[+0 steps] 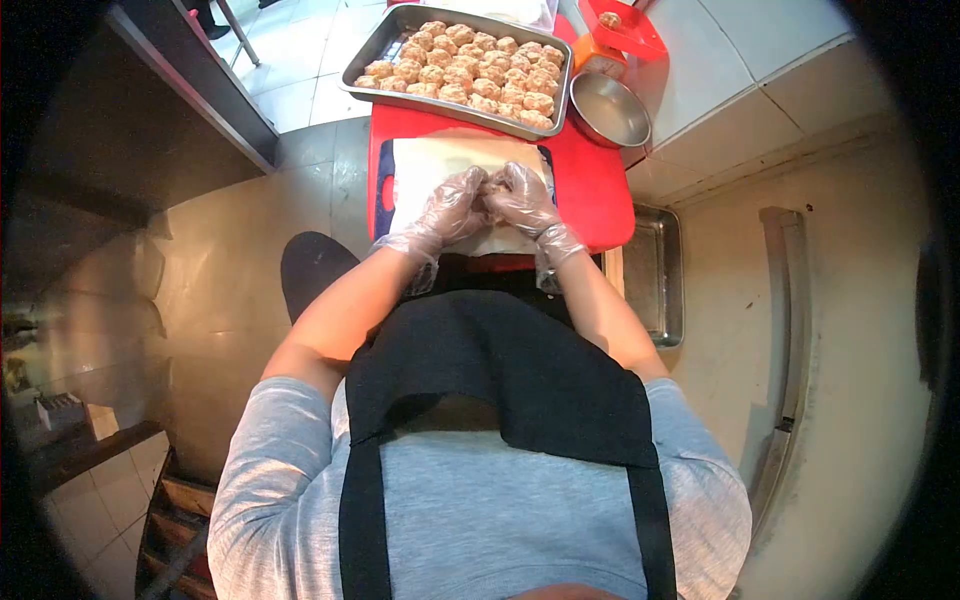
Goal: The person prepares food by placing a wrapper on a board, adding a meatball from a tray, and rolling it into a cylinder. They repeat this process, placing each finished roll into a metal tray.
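My left hand (459, 208), in a clear plastic glove, is closed with its fingertips pressed against those of the other hand. My right hand (521, 197), gloved the same way, is closed as well. Whatever lies between the fingers is hidden. Both hands are above a pale sheet (425, 165) that covers most of a dark-edged board (386, 165) on a red surface (598, 205). Beyond them stands a metal tray (360, 97) filled with rows of lumpy, pale orange balls (455, 75).
Right of the tray sits a round metal bowl (610, 108), with a red plastic container (632, 35) behind it. A rectangular metal pan (660, 275) is lower, right of the red surface. Tiled wall (725, 85) borders the right side; a dark cabinet (190, 90) stands left.
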Available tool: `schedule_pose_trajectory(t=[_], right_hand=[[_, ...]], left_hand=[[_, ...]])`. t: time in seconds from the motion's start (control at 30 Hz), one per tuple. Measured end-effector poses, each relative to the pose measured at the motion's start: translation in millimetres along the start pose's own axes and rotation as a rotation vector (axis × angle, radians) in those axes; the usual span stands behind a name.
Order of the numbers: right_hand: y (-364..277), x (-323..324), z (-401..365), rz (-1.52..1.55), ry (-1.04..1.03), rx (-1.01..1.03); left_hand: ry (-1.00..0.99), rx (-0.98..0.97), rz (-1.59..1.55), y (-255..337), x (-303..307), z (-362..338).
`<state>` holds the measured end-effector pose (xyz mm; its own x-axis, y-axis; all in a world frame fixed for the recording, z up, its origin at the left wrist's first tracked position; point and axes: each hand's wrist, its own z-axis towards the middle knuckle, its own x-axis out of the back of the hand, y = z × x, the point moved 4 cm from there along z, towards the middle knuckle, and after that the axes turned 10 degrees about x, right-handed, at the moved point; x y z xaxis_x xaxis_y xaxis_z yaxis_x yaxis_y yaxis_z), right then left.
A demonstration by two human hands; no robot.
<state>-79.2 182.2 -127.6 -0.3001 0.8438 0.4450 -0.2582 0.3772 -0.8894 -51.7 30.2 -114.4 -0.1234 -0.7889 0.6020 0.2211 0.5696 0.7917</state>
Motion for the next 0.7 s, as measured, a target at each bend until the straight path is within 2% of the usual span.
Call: schedule_pose_trajectory(t=[0.1, 0.2, 0.23, 0.33, 0.43, 0.53, 0.57, 0.7], right_hand=[[-31.8, 3.2, -19.7, 0.183, 0.008, 0.195], [-44.6, 9.4, -23.2, -0.343, -0.020, 0.284], [-35.2, 9.6, -23.2, -0.284, -0.013, 0.166], [-32.6, 8.3, -19.9, -0.322, -0.014, 0.224], [-39.5, 9.0, -13.8, -0.430, 0.062, 0.368], [-39.8, 13.4, -4.6, -0.287, -0.016, 0.240], [-39.7, 16.0, -3.6, -0.293, -0.024, 0.366], [-27.7, 10.1, -1.1, -0.404, -0.130, 0.491]], left_hand=[[0.022, 0.026, 0.049, -3.8, -2.2, 1.0], [0.023, 0.014, 0.061, -1.3, -5.7, 0.7], [0.024, -0.002, 0.069, -0.9, -5.6, 1.6], [0.011, 0.061, 0.135, 8.0, 1.0, -0.9], [0.042, 0.032, 0.120, 14.7, 8.9, -2.4], [0.090, -0.178, 0.113, 7.8, 14.4, 7.6], [0.048, -0.195, 0.112, 2.2, 14.7, 10.0], [-0.115, -0.186, 0.182, -2.9, 25.3, 6.7]])
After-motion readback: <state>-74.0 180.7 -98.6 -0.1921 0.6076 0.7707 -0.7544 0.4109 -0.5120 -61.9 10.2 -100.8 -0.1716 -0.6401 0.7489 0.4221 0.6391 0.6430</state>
